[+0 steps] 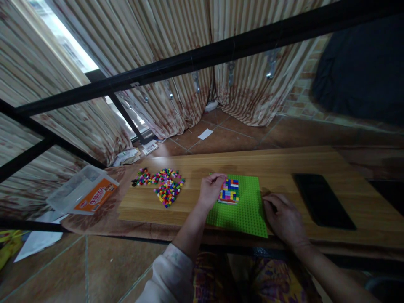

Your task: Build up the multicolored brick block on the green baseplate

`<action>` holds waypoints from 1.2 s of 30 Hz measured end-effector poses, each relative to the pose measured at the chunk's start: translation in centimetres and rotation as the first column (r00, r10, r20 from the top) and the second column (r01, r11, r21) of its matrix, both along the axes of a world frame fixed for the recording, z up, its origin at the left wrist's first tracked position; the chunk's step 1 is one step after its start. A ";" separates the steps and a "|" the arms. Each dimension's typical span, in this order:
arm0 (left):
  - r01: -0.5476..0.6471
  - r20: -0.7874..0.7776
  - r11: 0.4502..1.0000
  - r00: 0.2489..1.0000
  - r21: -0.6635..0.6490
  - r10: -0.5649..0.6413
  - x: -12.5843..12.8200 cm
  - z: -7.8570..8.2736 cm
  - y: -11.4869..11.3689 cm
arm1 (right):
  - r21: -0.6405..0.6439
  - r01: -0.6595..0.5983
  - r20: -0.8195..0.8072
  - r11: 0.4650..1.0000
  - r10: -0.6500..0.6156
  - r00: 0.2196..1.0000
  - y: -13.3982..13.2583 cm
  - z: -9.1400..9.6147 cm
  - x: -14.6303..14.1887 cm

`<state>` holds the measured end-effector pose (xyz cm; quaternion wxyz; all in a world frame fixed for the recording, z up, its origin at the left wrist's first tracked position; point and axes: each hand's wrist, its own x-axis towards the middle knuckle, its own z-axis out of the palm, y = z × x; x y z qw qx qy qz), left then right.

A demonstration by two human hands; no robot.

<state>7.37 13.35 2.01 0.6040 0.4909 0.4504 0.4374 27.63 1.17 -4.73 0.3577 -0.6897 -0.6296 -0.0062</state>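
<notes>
A green studded baseplate (246, 210) lies on the wooden board (277, 166) in front of me. A small block of coloured bricks (229, 191) is stuck on its upper left part. My left hand (211, 189) rests at the plate's left edge, fingers curled against the top of that brick block. My right hand (284, 219) lies at the plate's right edge, fingers bent and pressed down on the plate's rim. To the left, a loose pile of small coloured bricks (166, 185) is spread on the board.
A black phone-like slab (322, 200) lies on the board right of the plate. A clear plastic box with an orange label (85, 191) sits on the left. Black metal bars (202, 57) cross above, with curtains and tiled floor behind.
</notes>
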 end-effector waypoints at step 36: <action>-0.212 0.293 0.960 0.920 -0.183 0.259 1.6 -0.2 -0.3 | 0.053 -0.028 0.124 0.998 0.021 0.992 0.1 -2.3 1.7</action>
